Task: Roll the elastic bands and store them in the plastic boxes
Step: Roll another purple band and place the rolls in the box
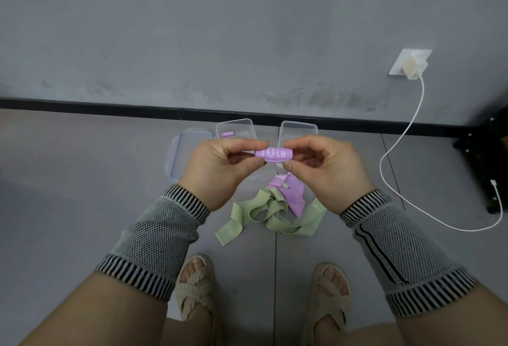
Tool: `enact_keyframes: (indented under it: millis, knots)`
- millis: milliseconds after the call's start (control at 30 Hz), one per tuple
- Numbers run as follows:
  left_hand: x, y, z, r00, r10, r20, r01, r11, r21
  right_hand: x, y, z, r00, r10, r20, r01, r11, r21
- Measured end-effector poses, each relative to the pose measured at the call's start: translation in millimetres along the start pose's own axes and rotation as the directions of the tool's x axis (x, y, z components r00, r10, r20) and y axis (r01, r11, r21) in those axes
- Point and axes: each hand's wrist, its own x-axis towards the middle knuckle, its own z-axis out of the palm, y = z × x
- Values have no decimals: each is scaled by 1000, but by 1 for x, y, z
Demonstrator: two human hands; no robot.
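Note:
A rolled purple elastic band marked "10 LB" is held up between both hands. My left hand pinches its left end and my right hand pinches its right end. Behind the hands, two clear plastic boxes stand on the floor near the wall: the left box holds one rolled purple band, and the right box is partly hidden by my right hand. Below the hands lies a loose heap of green bands and a purple band.
A clear box lid with bluish edges lies left of the boxes. A white charger is plugged into the wall, and its cable loops over the floor at right. A black frame stands far right. My sandalled feet are below.

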Motion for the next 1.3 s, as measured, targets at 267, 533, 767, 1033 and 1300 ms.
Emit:
enact_keyframes:
  millis: [267, 533, 767, 1033, 1300]
  knots:
    - [-5, -2, -3, 996, -70, -50, 69, 997, -17, -1, -4, 6, 1000, 1, -6, -1, 999, -46]
    - [27, -13, -32, 994, -112, 1, 111, 985, 132, 38, -8, 29, 996, 15, 85, 5, 972, -236]
    - [94, -110, -37, 989, -146, -16, 146, 966, 215, 115, 84, 77, 979, 85, 183, -47, 977, -207]
    - [179, -289, -22, 966, -240, -93, 257, 915, 311, 205, 236, 162, 951, 248, 187, -186, 936, -298]
    - [245, -372, -43, 961, -261, -94, 246, 642, 726, 282, 298, 216, 952, 278, 132, -204, 890, -408]
